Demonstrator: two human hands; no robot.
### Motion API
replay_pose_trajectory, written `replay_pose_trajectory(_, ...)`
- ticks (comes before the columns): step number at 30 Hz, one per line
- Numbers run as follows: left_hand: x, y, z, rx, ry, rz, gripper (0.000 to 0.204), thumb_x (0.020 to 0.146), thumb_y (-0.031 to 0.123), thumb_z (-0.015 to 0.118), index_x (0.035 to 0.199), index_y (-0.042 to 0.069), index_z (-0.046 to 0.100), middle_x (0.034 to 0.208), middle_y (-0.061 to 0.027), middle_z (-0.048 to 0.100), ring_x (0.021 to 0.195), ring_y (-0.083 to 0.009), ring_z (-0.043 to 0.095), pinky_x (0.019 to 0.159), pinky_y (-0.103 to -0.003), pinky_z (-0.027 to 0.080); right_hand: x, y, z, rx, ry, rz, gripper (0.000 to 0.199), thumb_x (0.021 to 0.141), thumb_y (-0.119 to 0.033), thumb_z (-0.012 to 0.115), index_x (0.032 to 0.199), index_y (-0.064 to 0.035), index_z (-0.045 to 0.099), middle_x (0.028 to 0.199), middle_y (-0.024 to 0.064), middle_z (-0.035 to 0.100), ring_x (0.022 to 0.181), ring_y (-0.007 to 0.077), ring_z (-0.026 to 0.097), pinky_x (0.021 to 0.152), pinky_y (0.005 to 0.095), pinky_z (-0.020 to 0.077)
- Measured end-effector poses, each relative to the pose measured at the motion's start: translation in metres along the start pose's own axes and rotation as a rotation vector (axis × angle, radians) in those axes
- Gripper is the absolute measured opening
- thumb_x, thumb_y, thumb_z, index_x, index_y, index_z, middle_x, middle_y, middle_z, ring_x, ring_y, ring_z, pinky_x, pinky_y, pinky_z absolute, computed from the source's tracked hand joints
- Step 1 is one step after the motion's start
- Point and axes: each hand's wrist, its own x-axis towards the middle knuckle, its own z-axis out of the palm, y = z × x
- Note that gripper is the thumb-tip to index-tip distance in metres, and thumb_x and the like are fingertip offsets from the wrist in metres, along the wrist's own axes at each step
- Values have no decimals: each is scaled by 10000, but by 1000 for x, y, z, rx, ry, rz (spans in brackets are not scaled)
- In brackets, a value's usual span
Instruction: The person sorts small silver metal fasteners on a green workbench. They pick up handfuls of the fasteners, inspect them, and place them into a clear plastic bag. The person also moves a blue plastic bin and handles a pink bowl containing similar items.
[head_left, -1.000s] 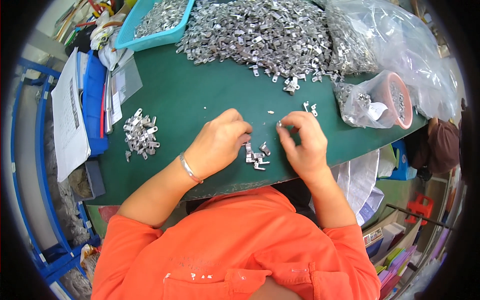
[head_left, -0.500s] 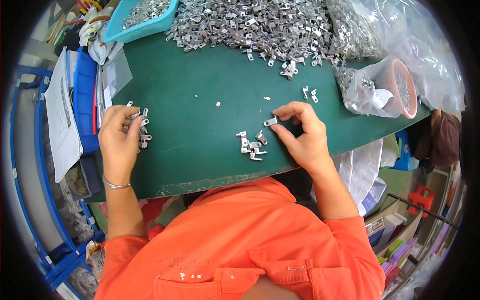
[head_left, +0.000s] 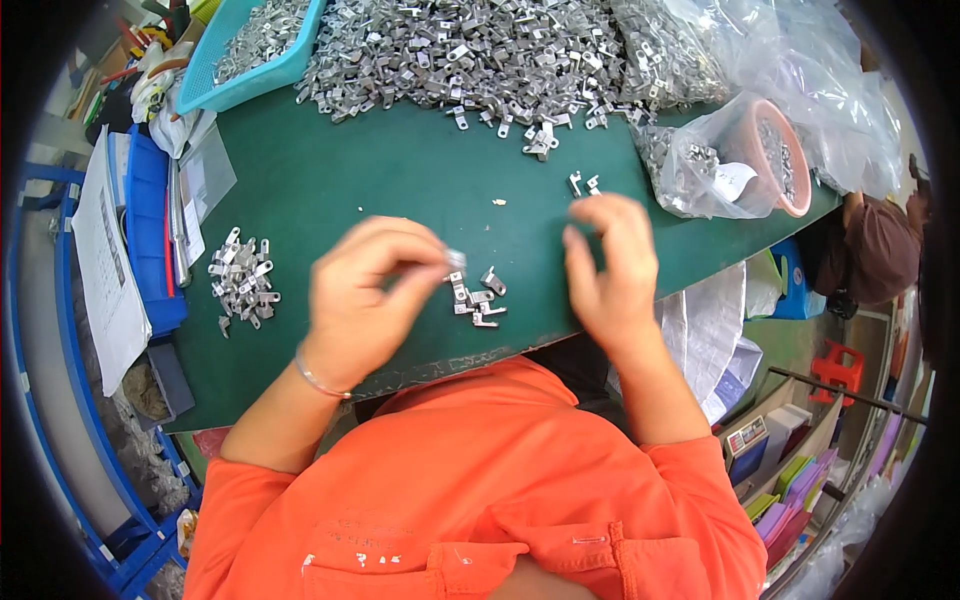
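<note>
My left hand [head_left: 370, 290], with a bracelet at its wrist, pinches a small silver metal bracket [head_left: 456, 261], slightly blurred. Just below that lies a small cluster of similar bent brackets [head_left: 480, 296] with holed tabs. To the right, my right hand [head_left: 615, 275] hovers with thumb and forefinger apart and nothing visible between them. Its fingertips are close to two loose brackets [head_left: 576, 184], one partly hidden behind the fingers. A larger sorted-looking pile of brackets [head_left: 243, 278] sits on the left part of the green tabletop [head_left: 300, 170].
A big heap of brackets [head_left: 460, 60] covers the far side. Beside it are a turquoise basket [head_left: 190, 95], a clear plastic bag [head_left: 690, 205] and a pink tub [head_left: 800, 190]. Papers and a blue tray [head_left: 155, 220] stand at the left edge. A red stool [head_left: 838, 370] is at the right.
My left hand has moved right from the left pile to the small cluster. The bracket that my right hand pinched is now at my left fingertips, and my right fingers have parted.
</note>
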Motion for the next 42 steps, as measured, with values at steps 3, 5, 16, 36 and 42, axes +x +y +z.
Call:
replay_pose_trajectory(3,-6,-6,-38,424,334,107,140,741,-110,651,804,15,647,846,-90,640,813,-197,618,728,-288,491,12,25,2,-352,-15,86,131,751,-25,670,876,-35,631,873,106,549,823,309,522,736,403,421)
replay_pose_trajectory(5,-21,-15,-69,634,445,59,118,754,-116,632,805,-11,615,855,-98,628,802,-208,607,714,-284,483,16,26,5,-321,-29,76,100,746,-37,681,835,-42,637,861,100,543,814,299,518,730,395,416)
replay_pose_trajectory(16,-36,-17,-79,730,445,-68,68,798,-64,630,851,-23,620,928,-102,612,854,-216,592,791,-292,465,15,31,11,-270,-75,95,130,711,-54,705,831,-63,655,905,67,557,858,290,519,717,408,402)
replay_pose_trajectory(36,13,-4,40,-303,-94,-94,210,803,-91,652,1006,-59,609,1019,-115,591,884,-171,645,770,-270,567,-12,-21,16,745,46,189,330,757,105,701,985,-1,486,900,149,638,812,177,641,721,277,541)
replay_pose_trajectory(42,18,9,31,-75,-97,41,189,736,-74,708,899,-9,639,944,-88,625,842,-187,636,702,-293,535,-14,-21,12,561,10,5,223,717,140,662,823,-3,528,913,146,634,779,247,642,702,325,533)
